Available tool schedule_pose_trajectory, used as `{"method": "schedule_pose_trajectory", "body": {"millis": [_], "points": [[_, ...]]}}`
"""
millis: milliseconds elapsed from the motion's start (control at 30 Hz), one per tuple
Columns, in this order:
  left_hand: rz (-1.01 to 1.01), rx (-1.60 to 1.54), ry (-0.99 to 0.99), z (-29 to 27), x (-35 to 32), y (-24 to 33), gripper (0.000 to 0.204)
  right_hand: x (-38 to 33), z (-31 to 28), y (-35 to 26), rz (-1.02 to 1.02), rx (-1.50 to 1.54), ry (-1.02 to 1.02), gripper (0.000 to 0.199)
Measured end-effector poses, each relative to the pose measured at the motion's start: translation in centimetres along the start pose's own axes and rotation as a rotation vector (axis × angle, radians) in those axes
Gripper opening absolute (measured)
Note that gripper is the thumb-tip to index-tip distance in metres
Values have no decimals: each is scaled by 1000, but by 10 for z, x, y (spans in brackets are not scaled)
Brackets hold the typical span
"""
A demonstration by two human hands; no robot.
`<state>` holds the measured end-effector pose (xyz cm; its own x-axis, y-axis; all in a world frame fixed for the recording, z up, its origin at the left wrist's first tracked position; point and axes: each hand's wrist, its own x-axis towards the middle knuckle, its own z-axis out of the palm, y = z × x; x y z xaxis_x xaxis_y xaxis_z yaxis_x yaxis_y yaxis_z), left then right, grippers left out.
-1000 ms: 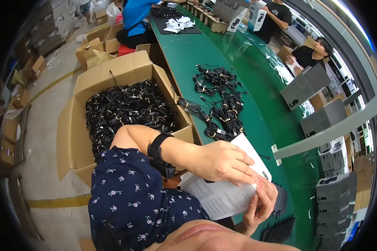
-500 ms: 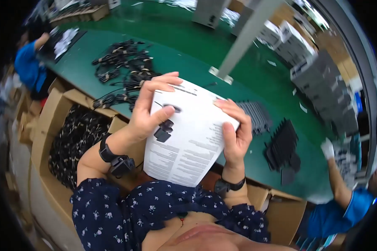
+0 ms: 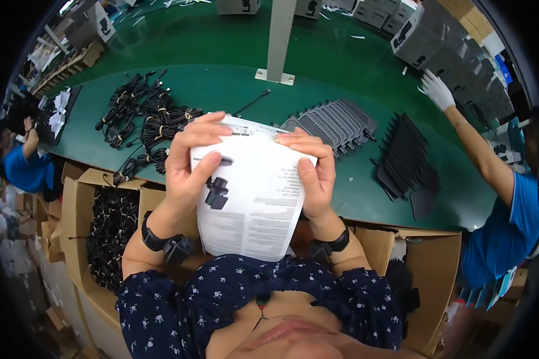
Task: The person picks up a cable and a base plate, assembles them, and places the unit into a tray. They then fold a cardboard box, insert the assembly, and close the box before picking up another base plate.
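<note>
leaflet [image 3: 251,191] print perhaps too small to tell

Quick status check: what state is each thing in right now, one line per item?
Printed sheet: held up off the table, gripped at both side edges.
Left hand: closed on the sheet's left edge.
Right hand: closed on the sheet's right edge.
Cable bundles: tied, lying loose on the green table.
Cardboard box: open, full of black cables.
Black trays: stacked in a fanned row.

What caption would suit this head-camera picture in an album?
Left hand and right hand hold a printed sheet above a green table.
</note>
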<state>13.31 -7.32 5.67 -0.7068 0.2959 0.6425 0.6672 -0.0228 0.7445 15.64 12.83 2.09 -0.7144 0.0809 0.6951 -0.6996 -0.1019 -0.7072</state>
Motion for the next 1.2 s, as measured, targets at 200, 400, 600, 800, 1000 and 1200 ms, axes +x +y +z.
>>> {"method": "schedule_pose_trajectory", "body": {"millis": [200, 400, 600, 800, 1000, 1200], "points": [[9, -86, 86, -4, -22, 15, 45, -2, 8, -10, -112, 63, -115, 10], [-477, -143, -213, -40, -58, 12, 115, -5, 7, -20, -166, 68, -127, 7], [-425, -238, 74, -10, -46, 56, 108, 3, 0, -39, -268, 80, -139, 25], [-449, -617, 240, 12, -32, 62, 99, 34, -9, -86, -370, -257, -171, 42], [-515, -1059, 161, 53, -36, 37, 75, 39, -22, -104, -278, -429, -185, 31], [-608, -1112, 81, 62, -44, 20, 76, 21, -36, -108, -240, -533, -169, 30]]}}
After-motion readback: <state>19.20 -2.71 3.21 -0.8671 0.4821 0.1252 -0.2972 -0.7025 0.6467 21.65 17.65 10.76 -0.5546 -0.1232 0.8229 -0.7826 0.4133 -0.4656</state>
